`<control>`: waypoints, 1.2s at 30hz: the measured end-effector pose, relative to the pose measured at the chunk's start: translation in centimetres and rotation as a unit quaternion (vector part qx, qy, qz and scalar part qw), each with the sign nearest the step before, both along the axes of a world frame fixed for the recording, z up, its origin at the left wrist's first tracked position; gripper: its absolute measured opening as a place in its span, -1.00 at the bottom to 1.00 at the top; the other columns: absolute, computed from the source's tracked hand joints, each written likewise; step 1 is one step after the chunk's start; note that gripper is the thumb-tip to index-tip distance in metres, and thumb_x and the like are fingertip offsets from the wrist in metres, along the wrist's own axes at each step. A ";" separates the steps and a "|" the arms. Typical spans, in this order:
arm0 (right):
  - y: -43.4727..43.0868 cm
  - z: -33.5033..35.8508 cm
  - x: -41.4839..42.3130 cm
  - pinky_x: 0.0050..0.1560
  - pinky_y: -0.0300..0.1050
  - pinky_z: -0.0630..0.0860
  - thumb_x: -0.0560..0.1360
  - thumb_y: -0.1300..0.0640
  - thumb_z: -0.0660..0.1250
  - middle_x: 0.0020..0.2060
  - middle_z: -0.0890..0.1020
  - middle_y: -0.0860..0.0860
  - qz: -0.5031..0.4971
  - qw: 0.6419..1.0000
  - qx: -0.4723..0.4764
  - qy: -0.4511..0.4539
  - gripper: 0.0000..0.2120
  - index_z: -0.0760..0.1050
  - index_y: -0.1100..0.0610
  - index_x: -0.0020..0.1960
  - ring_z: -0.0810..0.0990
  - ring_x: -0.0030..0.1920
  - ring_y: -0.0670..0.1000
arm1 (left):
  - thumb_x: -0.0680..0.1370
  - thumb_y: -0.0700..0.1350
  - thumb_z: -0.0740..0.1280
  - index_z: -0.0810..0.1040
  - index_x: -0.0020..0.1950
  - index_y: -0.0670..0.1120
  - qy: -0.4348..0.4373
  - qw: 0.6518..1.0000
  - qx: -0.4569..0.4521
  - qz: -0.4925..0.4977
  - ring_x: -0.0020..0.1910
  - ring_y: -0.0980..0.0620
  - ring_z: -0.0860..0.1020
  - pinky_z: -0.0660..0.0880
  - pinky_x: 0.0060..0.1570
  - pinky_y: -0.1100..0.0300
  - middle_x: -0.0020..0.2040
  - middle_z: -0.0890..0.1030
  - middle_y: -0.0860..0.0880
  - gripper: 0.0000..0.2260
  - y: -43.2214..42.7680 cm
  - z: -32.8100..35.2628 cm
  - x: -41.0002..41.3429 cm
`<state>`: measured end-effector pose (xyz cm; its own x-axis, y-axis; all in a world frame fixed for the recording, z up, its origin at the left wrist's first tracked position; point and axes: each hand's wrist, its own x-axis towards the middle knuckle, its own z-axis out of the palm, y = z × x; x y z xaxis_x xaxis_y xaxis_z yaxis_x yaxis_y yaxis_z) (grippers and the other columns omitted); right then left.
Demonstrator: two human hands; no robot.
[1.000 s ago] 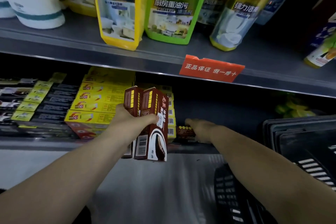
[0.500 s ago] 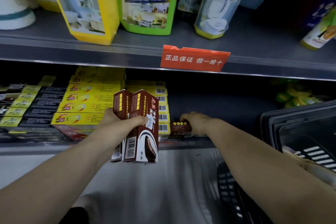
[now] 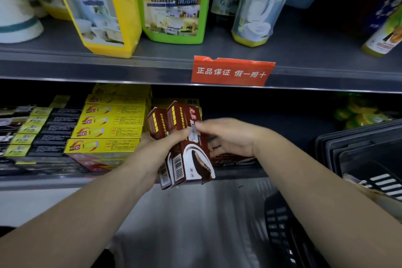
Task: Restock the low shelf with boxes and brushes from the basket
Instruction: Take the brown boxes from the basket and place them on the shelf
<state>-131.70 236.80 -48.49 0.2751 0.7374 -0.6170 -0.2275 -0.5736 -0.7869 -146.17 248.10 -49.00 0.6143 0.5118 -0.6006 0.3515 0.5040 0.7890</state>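
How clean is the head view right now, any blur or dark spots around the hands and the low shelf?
Head view: right hand and bottles smeared by motion; brown boxes in left hand fairly sharp; low shelf recess in deep shadow; wide-angle bending at edges.

Red tag (image 3: pixel 232 71): "正品保证 假一赔十". Green bottle (image 3: pixel 173 4): "厨房重油污 清洁剂". Yellow bottle (image 3: pixel 95 6): "卫浴 清洁剂".

Shelf edge (image 3: pixel 108 67) looks like dull grey painted metal. The brown boxes (image 3: pixel 187 143) are glossy printed card, bottles (image 3: pixel 174 6) up top shiny plastic, and the basket (image 3: pixel 359 148) matt black plastic.
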 end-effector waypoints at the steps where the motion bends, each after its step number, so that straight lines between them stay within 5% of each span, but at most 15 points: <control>1: -0.1 0.0 -0.5 0.09 0.00 0.57 0.46 -0.03 0.36 0.03 0.65 0.04 0.011 1.000 0.010 0.010 -0.71 0.49 0.04 0.14 0.62 0.06 0.04 | 0.13 0.10 0.54 0.50 0.16 -0.01 -0.011 1.000 -0.011 -0.003 -0.30 0.00 0.68 0.54 -0.48 0.20 -0.14 0.71 -0.04 -0.37 -0.1 0.1 0.1; 4: 0.0 0.1 -0.4 0.09 -0.02 0.57 0.50 0.08 0.32 -0.07 0.68 0.04 -0.023 0.998 0.036 0.046 -0.79 0.52 0.12 0.10 0.65 -0.05 0.01 | 0.42 0.09 0.41 0.53 0.10 -0.06 -0.023 0.999 -0.036 0.018 -0.22 -0.03 0.68 0.57 -0.28 0.13 -0.11 0.70 -0.06 -0.65 -0.2 -0.1 0.5; 6: -0.2 0.7 0.6 -0.07 -0.10 0.62 0.51 0.10 0.30 -0.17 0.71 0.04 -0.085 0.994 0.054 0.046 -0.84 0.54 0.16 0.04 0.68 -0.17 0.00 | 0.56 -0.03 0.29 0.51 -0.01 -0.09 -0.002 0.999 -0.024 0.048 -0.34 0.00 0.65 0.53 -0.26 0.11 -0.21 0.67 -0.05 -0.87 -0.2 -0.4 0.8; 9: -0.9 1.0 2.9 -0.05 -0.14 0.57 0.54 0.10 0.30 -0.03 0.66 0.03 -0.090 0.973 -0.022 -0.211 -0.73 0.46 0.16 0.21 0.64 -0.09 0.00 | 0.58 -0.07 0.26 0.44 -0.12 -0.03 0.032 0.998 0.014 0.055 -0.37 -0.02 0.62 0.49 -0.35 0.12 -0.26 0.63 -0.05 -0.90 -0.1 -0.9 0.8; 12: -2.1 -0.9 5.3 0.29 0.05 0.34 0.50 0.05 0.33 0.25 0.41 0.14 0.060 0.805 -0.219 -0.548 -0.49 0.27 0.02 0.41 0.39 0.24 0.18 | 0.58 -0.09 0.27 0.40 -0.18 -0.01 0.046 0.996 0.028 0.066 -0.48 0.02 0.60 0.46 -0.51 0.21 -0.31 0.61 -0.03 -0.86 0.2 -1.3 0.6; 14: -2.6 -2.6 5.9 0.36 0.09 0.18 0.47 0.07 0.35 0.29 0.35 0.14 0.131 0.728 -0.278 -0.613 -0.45 0.25 -0.08 0.41 0.30 0.29 0.21 | 0.58 -0.10 0.27 0.40 -0.18 -0.01 0.047 0.996 0.035 0.064 -0.47 0.02 0.59 0.45 -0.51 0.23 -0.30 0.60 -0.03 -0.85 0.3 -1.4 0.5; 18: -3.6 -6.2 5.9 0.44 0.14 0.02 0.51 0.06 0.32 0.30 0.34 0.10 0.210 0.759 -0.283 -0.548 -0.49 0.26 -0.16 0.40 0.27 0.34 0.18 | 0.58 -0.11 0.28 0.41 -0.12 -0.02 0.046 0.996 0.043 0.061 -0.36 -0.03 0.59 0.47 -0.37 0.16 -0.27 0.60 -0.04 -0.90 0.4 -1.6 0.6; 23: -4.5 -7.1 6.5 0.45 0.11 0.12 0.57 -0.09 0.20 0.46 0.21 0.07 0.189 0.833 -0.283 -0.437 -0.46 0.10 -0.13 0.49 0.24 0.42 0.13 | 0.57 -0.10 0.29 0.40 0.01 -0.03 0.050 0.996 0.046 0.065 -0.47 0.08 0.56 0.41 -0.57 0.28 -0.30 0.58 0.01 -0.91 0.4 -1.5 0.8; 25: -4.7 -6.4 6.8 0.43 0.12 0.18 0.42 -0.24 0.35 0.48 0.14 0.05 0.198 0.827 -0.312 -0.424 -0.19 0.00 -0.12 0.51 0.18 0.45 0.15 | 0.57 -0.10 0.29 0.38 0.05 -0.04 0.052 0.995 0.049 0.066 -0.46 0.08 0.56 0.41 -0.54 0.27 -0.30 0.57 0.01 -0.89 0.5 -1.6 0.9; 28: -5.3 -5.8 6.8 0.34 0.16 0.29 0.24 -0.19 0.52 0.45 0.14 0.12 0.209 0.787 -0.413 -0.409 0.08 -0.09 -0.04 0.52 0.20 0.42 0.21 | 0.57 -0.11 0.29 0.38 0.03 -0.04 0.055 0.995 0.051 0.071 -0.54 0.11 0.55 0.40 -0.63 0.31 -0.32 0.56 0.00 -0.89 0.5 -1.8 1.0; 36: -4.9 -6.4 6.2 0.20 0.07 0.42 0.37 0.15 0.49 0.32 0.28 0.16 0.191 0.809 -0.391 -0.395 -0.15 0.05 -0.02 0.48 0.44 0.24 0.18 | 0.55 -0.09 0.31 0.42 0.14 -0.07 0.048 0.996 0.042 0.059 -0.31 -0.02 0.60 0.45 -0.38 0.15 -0.22 0.61 -0.04 -0.81 0.2 -2.0 1.4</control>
